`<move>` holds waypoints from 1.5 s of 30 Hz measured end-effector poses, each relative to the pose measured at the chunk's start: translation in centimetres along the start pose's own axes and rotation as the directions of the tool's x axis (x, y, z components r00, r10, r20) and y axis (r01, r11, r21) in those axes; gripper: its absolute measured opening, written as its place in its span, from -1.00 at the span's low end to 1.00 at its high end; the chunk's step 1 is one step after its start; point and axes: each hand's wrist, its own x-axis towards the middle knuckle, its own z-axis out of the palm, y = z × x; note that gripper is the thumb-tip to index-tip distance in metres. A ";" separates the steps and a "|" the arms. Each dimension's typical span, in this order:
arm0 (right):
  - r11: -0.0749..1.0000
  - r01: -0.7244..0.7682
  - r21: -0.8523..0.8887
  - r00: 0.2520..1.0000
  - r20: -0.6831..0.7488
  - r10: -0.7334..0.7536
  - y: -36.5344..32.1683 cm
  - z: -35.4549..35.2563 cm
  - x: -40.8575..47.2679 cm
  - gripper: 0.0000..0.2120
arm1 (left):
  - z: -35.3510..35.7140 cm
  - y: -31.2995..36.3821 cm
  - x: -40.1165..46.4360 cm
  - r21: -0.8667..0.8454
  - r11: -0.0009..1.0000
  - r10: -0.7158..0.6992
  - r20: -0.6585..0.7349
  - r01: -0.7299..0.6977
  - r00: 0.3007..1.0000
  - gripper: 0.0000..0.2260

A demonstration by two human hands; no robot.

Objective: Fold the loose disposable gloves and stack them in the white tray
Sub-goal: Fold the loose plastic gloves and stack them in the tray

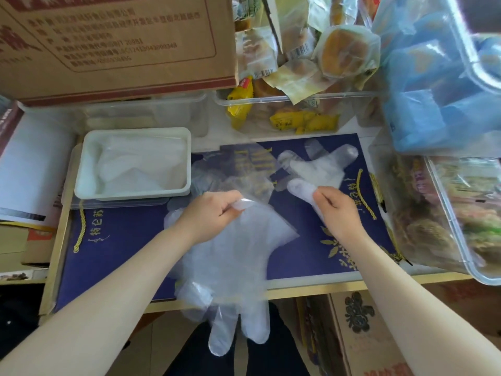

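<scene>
Currently, the left hand (pixel 214 213) is pinching a clear disposable glove (pixel 230 256) spread at six o'clock, while the right hand (pixel 337 208) is pinching another glove (pixel 317 169) at one o'clock. Folding seems next; the white tray (pixel 81 169) is sitting at ten o'clock.

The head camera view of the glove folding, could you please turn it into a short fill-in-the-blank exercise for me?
1. The rectangular white plastic tray sits on the person's ____ side.
2. The right hand pinches a clear disposable glove lying on the dark ____ mat.
3. The fingers of the large clear glove held by the left hand hang over the table's ____ edge.

Missing words: left; blue; near
</scene>
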 end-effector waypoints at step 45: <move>0.903 -0.072 0.424 0.843 0.509 -0.172 -10.0 -5.4 -1.0 -0.78 | -0.5 1.6 4.8 -0.683 0.642 -0.447 0.037 0.349 0.894 -0.91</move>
